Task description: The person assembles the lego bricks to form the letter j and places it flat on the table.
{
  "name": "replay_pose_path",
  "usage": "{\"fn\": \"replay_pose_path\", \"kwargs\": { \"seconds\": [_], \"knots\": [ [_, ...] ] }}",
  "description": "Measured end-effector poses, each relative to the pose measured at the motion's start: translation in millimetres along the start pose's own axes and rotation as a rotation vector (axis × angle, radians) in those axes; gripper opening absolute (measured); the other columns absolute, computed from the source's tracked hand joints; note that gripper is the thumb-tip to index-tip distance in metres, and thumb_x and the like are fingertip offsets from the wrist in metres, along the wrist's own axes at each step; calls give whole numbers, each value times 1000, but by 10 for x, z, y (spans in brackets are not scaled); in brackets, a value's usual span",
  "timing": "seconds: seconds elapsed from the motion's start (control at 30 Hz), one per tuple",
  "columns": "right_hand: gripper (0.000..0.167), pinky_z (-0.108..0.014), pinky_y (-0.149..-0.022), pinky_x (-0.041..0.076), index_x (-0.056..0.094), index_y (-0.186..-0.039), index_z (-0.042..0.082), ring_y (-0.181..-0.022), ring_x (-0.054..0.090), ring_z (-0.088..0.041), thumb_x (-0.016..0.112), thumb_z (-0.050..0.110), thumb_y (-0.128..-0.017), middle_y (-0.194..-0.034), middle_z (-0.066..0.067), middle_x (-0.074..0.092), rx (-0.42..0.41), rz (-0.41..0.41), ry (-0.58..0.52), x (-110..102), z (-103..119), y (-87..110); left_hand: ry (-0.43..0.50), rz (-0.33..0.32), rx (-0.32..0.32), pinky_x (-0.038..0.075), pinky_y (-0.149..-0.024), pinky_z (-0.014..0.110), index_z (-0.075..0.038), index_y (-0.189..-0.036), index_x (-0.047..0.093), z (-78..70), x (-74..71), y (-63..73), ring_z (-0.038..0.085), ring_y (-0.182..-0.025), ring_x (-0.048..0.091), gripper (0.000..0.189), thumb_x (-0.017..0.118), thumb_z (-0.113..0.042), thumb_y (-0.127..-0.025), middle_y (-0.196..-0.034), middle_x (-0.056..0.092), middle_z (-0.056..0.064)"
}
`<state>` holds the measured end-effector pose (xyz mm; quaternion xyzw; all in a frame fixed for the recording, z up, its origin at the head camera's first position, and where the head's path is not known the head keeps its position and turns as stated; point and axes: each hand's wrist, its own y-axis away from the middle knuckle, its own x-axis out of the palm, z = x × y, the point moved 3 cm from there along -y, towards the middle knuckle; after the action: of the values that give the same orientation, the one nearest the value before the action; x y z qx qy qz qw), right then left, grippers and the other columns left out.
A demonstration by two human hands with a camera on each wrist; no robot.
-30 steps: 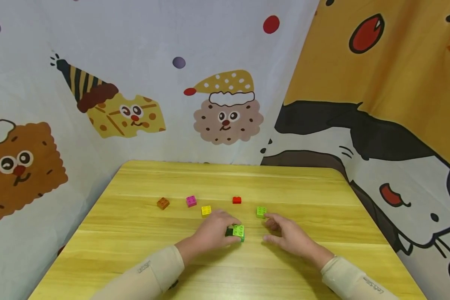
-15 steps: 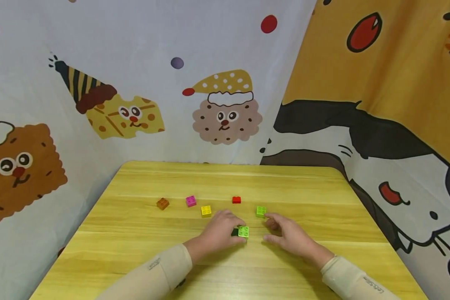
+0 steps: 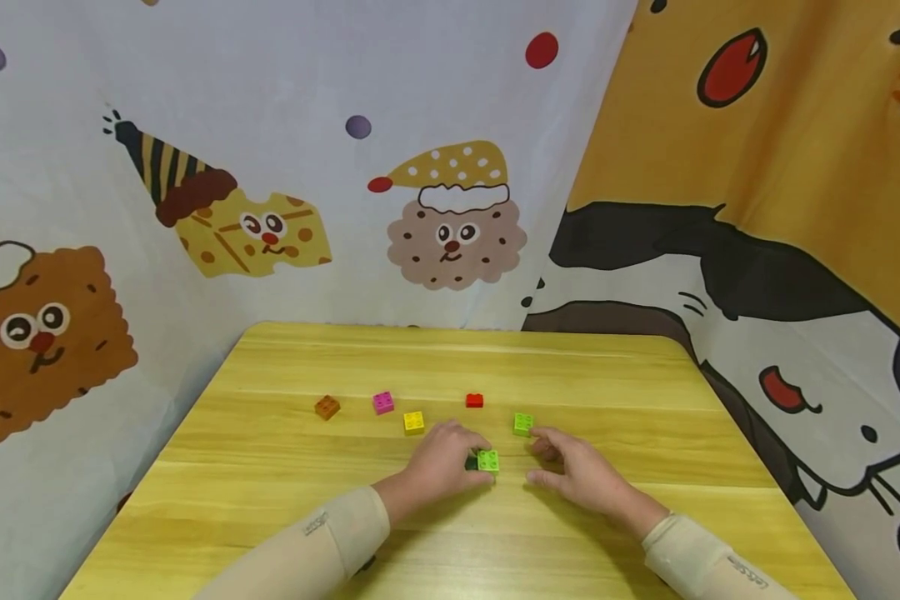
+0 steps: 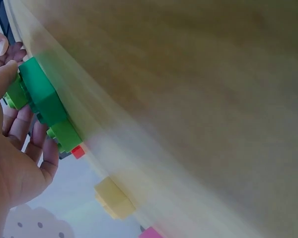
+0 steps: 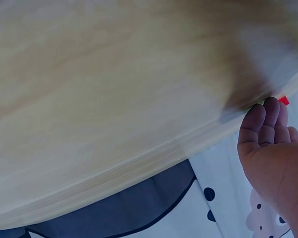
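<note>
Near the middle of the table, my left hand [image 3: 441, 463] grips a small stack of toy building bricks between thumb and fingers. On top of the stack is a lime green brick [image 3: 488, 461]; the dark green brick [image 4: 42, 91] under it shows best in the left wrist view. My right hand [image 3: 579, 468] rests to the right with loosely bent fingers, holding nothing. Its index fingertip lies close beside a second lime green brick [image 3: 522, 424]; whether they touch, I cannot tell. In the right wrist view the fingers [image 5: 255, 121] hide most of that brick.
Behind the hands, a yellow brick [image 3: 413, 423], a red brick [image 3: 475, 401], a magenta brick [image 3: 383, 403] and an orange-brown brick [image 3: 327, 407] lie apart on the wooden table [image 3: 270, 483]. A printed cartoon curtain [image 3: 360, 67] hangs behind the table's far edge.
My left hand has slid a little to the right with the brick stack, closer to the right hand, then almost stopped. The right hand and loose bricks have stayed in place.
</note>
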<state>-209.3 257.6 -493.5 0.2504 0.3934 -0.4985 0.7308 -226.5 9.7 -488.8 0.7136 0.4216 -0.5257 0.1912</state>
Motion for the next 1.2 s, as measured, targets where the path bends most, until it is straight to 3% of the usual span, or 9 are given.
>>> {"fn": "replay_pose_path", "kwargs": {
  "seconds": [0.33,0.63,0.9,1.2],
  "knots": [
    [71,-45,-98,60,52,-154,5,-116,70,-21,79,39,-97,-131,-3,74,-12,-2,0,20,-8,-1,-70,15,-3,53,-101,36,-21,-121,79,-64,-4,9,10,-101,66,44,88,-47,-87,-114,81,-9],
    [70,-43,-96,61,53,-153,6,-115,72,-21,79,42,-98,-131,-3,74,-71,-2,1,80,77,-40,-29,1,-16,56,-91,29,-17,-122,79,-55,25,22,10,-97,67,45,89,-44,-87,-115,82,-5],
    [71,-42,-98,61,51,-155,8,-117,71,-21,78,41,-98,-132,-1,74,-68,24,-37,141,117,-69,-50,-8,46,57,-93,31,-20,-122,80,-75,37,18,8,-97,69,42,89,-42,-87,-116,82,-6],
    [70,-42,-98,60,51,-155,9,-117,70,-20,77,41,-99,-131,0,73,-58,21,-37,119,78,-69,35,-48,-57,49,-84,29,-24,-110,84,-75,27,1,2,-83,59,39,96,-43,-77,-102,82,-12]
  ]
}}
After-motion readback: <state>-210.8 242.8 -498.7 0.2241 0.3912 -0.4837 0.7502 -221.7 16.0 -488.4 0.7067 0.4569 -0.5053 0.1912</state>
